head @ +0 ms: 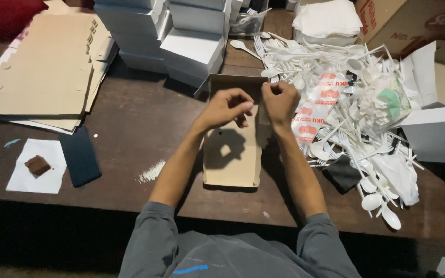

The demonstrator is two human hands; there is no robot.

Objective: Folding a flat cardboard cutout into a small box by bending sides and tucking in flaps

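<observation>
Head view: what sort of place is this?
Probably a food-packing workspace: stacked white cardboard boxes, flat brown cardboard blanks and a heap of white plastic spoons and forks crowd the dark wooden table.

Half-folded brown cardboard box (231,159), open side up, flat on the dark table between both forearms.

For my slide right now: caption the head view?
Both hands fold a brown cardboard box beside white plastic cutlery.

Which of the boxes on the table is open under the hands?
The brown cardboard box lying unfolded between the forearms; the white boxes stacked behind are closed.
</observation>
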